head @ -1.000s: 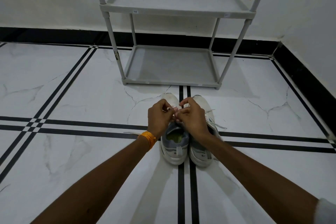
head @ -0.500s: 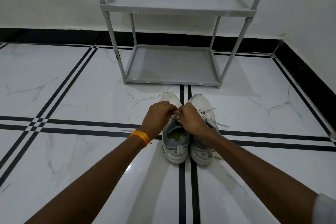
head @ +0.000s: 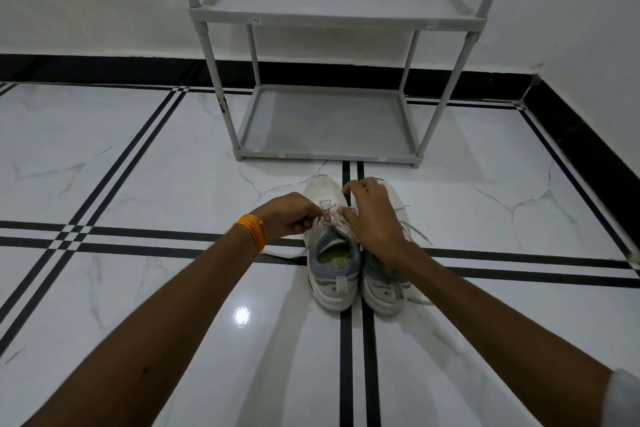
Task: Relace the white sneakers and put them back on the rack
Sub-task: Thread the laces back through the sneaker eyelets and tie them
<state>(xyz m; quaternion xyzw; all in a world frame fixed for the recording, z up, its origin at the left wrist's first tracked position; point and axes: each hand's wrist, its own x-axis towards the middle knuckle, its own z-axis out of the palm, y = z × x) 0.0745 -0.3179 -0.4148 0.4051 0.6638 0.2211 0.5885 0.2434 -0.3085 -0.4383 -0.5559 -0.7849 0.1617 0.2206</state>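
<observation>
Two white sneakers stand side by side on the floor, toes pointing at the rack. The left sneaker [head: 333, 274] has a grey collar and a white lace crossing its upper. My left hand [head: 291, 217], with an orange band at the wrist, pinches that lace just left of the eyelets. My right hand [head: 372, 218] hovers over the same lace, thumb and fingers curled around a strand, and covers most of the right sneaker [head: 384, 282]. A loose lace end [head: 287, 254] trails left across the floor.
A grey two-shelf rack [head: 329, 151] stands against the wall just beyond the sneakers, both shelves bare. The floor is white marble tile with black stripes. A black skirting runs along the back and right walls.
My hands have parted slightly over the left sneaker. The left hand drew back to the left with the lace and the right hand lifted, so the crossed lace now shows.
</observation>
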